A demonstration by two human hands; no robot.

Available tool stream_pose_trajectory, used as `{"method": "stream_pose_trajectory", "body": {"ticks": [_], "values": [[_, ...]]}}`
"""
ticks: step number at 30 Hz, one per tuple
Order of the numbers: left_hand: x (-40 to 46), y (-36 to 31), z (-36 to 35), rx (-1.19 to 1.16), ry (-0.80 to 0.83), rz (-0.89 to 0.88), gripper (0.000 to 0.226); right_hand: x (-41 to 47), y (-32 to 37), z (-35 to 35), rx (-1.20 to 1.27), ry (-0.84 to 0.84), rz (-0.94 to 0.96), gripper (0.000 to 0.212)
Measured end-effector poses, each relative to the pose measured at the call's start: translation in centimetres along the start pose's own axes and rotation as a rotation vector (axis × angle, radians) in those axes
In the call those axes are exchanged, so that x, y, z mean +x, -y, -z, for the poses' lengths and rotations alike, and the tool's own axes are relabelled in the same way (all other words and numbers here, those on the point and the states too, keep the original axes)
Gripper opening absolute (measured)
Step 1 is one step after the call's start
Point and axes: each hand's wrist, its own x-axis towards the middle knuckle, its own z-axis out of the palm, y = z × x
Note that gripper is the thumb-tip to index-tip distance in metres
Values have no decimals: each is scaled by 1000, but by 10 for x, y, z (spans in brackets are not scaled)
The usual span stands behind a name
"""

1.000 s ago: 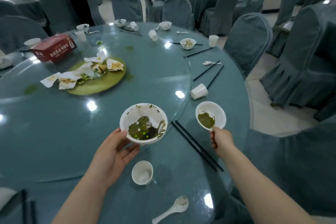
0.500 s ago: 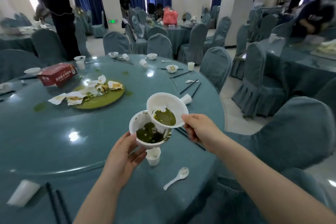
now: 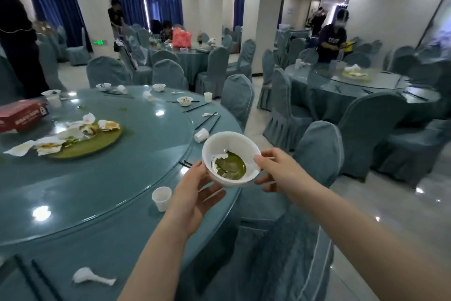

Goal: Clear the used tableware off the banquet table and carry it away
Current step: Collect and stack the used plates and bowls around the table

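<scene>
A: Fingers status?
B: Left hand [image 3: 192, 193] sits under the white round plastic bowl [image 3: 230, 158], fingers spread and slightly curled, cupping its base from below. Right hand [image 3: 277, 170] pinches the bowl's right rim, thumb on top, other fingers under it.

A: One bowl or two?
B: Can't tell. Only one rim shows clearly. Green sauce residue in the bottom.

A: Where is it relative to the bench?
B: Lifted, held above the near right edge of the round teal-clothed bench [image 3: 117, 249], partly out over a teal-covered chair [image 3: 317, 154].

A: What's still on the bench?
B: Small white paper cup [image 3: 161, 198], upright, just left of the left hand. Another white cup lying on its side [image 3: 201, 135] behind the bowl. Black chopsticks [image 3: 207, 122] near that cup; one more pair's tips poke out beside the left hand. White plastic spoon [image 3: 91, 277] at the near edge. Glass turntable [image 3: 146, 154] carries a flat green round tray [image 3: 97, 140] piled with crumpled dirty napkins [image 3: 48, 143], plus a red cardboard box [image 3: 22, 115] at far left.

A: Far side?
B: Several small white bowls and cups along the rim, including one bowl with scraps [image 3: 185, 101] and one upright cup [image 3: 208, 97].

A: Surroundings?
B: Covered chairs, more teal benches, a few people standing in the background.
</scene>
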Motion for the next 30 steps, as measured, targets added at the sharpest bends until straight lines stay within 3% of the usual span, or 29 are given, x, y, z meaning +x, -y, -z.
{"method": "stream_pose_trajectory", "body": {"ticks": [4, 9, 13, 17, 19, 23, 26, 30], "values": [[9, 37, -76, 49, 142, 76, 35, -23, -27, 82, 190, -40, -85, 10], [27, 122, -205, 64, 384, 144, 38, -52, -75, 233, 184, -221, -92, 6], [35, 203, -311, 63, 424, 229, 42, -67, -121, 354, 202, -327, -164, 11], [54, 254, -388, 68, 438, 287, 47, -61, -158, 443, 286, -319, -182, 6], [67, 269, -412, 63, 411, 315, 55, -48, -171, 473, 360, -338, -209, 9], [110, 291, -443, -13, 201, 346, 40, -2, -189, 525, 539, -454, -219, 19], [159, 303, -461, -94, 24, 354, 20, 46, -199, 563, 566, -414, -215, 16], [248, 301, -502, -166, -105, 311, 23, 124, -204, 614, 535, -371, -195, 16]]}}
